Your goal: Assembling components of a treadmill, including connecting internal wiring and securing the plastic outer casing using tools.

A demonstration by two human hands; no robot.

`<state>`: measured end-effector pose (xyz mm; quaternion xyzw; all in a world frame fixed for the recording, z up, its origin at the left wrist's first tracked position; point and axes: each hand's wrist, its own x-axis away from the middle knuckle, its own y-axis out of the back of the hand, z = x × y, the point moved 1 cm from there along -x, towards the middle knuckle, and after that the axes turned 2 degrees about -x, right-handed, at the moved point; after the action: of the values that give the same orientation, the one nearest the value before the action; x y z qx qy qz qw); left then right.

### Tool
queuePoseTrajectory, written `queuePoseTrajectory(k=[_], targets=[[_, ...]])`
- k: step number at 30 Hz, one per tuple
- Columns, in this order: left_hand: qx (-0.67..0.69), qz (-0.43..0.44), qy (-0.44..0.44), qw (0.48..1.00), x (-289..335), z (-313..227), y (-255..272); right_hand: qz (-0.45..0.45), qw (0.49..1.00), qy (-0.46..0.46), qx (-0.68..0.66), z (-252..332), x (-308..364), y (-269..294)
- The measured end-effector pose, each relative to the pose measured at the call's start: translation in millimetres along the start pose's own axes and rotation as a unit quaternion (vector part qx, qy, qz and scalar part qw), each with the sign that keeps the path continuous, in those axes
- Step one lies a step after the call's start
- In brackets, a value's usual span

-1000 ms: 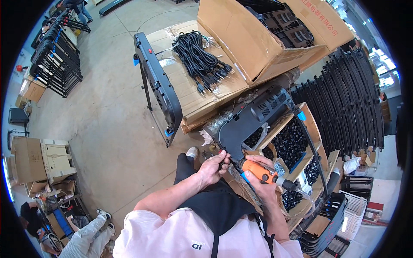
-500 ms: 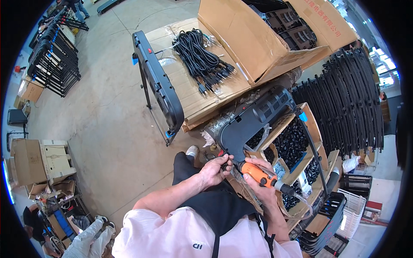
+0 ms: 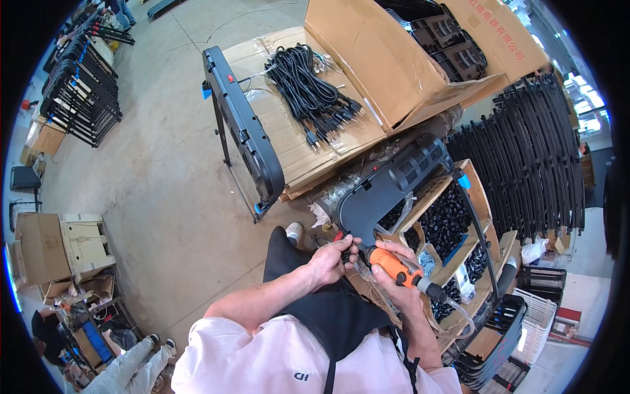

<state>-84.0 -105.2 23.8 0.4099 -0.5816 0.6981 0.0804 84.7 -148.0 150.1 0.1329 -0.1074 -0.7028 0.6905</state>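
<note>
Wide floor (image 3: 164, 177) opens out left of the left grip (image 3: 330, 264), plenty of room that way! Swing right and it tightens: the cardboard box (image 3: 484, 197) of black parts crowds the right grip (image 3: 401, 290), its rim just beyond the knuckles. Ahead of both, past the black panel (image 3: 359, 209), runs the edge of the cardboard-topped bench (image 3: 294, 169), carrying a cable bundle (image 3: 305, 88). And the right grip is wrapped firmly round an orange power screwdriver (image 3: 388, 261), nose towards the left fingertips! The left grip pinches a small dark piece (image 3: 346, 256), mostly hidden, right by the panel's near corner.
</note>
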Motion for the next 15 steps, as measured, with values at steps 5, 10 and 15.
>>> queuePoseTrajectory(k=[5, 10, 15], targets=[[-0.053, -0.026, -0.008, 0.998, 7, -2, 5, -0.016, 0.997, -0.065, -0.029, 3, -11, -8], [-0.118, -0.017, -0.027, 0.992, 4, 1, 17, -0.010, 0.997, -0.074, -0.017, -3, -24, -19], [-0.186, 0.016, -0.062, 0.980, -5, 1, 36, 0.051, 0.996, -0.032, 0.059, -2, -36, -23]])
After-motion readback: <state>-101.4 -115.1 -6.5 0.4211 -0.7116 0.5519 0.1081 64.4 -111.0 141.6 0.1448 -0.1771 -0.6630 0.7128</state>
